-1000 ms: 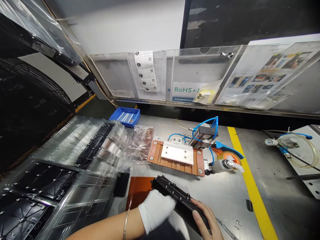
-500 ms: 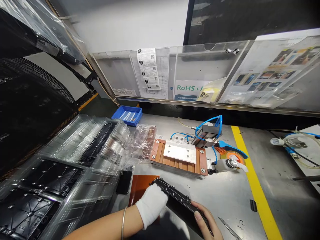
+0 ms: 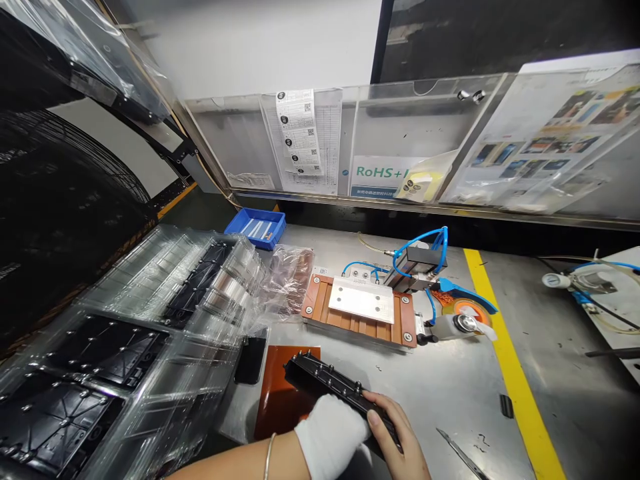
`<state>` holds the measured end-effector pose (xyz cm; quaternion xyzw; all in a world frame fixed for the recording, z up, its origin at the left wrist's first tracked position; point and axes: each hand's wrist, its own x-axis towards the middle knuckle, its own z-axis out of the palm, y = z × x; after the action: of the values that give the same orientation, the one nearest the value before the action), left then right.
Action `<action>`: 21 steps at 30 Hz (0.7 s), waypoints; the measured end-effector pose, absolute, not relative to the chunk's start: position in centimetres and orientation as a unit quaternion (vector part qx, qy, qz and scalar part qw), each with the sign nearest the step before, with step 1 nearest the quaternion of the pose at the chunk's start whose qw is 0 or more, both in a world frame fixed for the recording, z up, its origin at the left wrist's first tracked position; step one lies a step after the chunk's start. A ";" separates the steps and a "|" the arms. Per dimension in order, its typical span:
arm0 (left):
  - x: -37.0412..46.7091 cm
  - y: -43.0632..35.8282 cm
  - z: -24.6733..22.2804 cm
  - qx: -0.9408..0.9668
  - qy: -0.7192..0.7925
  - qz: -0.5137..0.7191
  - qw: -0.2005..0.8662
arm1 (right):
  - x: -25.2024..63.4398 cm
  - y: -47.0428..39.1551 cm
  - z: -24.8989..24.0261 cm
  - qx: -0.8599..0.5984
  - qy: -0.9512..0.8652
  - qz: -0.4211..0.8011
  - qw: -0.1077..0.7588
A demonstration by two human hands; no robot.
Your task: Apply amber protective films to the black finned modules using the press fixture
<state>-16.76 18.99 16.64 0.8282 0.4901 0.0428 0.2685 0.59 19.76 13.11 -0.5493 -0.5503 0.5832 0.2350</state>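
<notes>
At the near edge of the steel workbench (image 3: 450,387), I hold a black panel (image 3: 320,377) tilted on its long edge; my gloved left hand (image 3: 330,437) is wrapped around its near end from below, and my bare right hand (image 3: 395,437) clamps the same end from the right, thumb laid across the rim. The panel is long, flat and dark, with a row of small raised studs along its upper edge; its far end hangs just above an orange sheet (image 3: 283,393) lying on the bench.

As I judge it, the work is at an early stage; the panel is out of its packaging but not yet set on the copper-coloured fixture (image 3: 360,313), whose pale centre plate lies bare in the middle of the bench. At the left edge, clear blister trays (image 3: 150,347) hold more black panels; a blue bin (image 3: 257,227) sits in the far left corner; a tape dispenser (image 3: 463,313) stands just beside the fixture, by the yellow line (image 3: 505,353).
</notes>
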 end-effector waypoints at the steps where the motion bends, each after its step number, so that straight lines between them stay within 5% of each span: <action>1: -17.2 19.1 16.6 0.823 0.497 0.031 0.273 | 0.8 19.7 13.2 -0.555 -0.549 0.578 0.237; 12: -20.6 21.4 13.7 0.756 0.574 -0.138 0.283 | 0.9 19.2 16.2 -0.611 -0.493 0.563 0.260; 21: -18.5 19.5 16.2 0.769 0.569 -0.110 0.269 | 0.9 19.3 16.5 -0.612 -0.496 0.545 0.288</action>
<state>-18.47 19.53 16.22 0.7690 0.5691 -0.1105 0.2694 0.92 19.31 16.55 -0.6121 -0.4960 0.5446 0.2876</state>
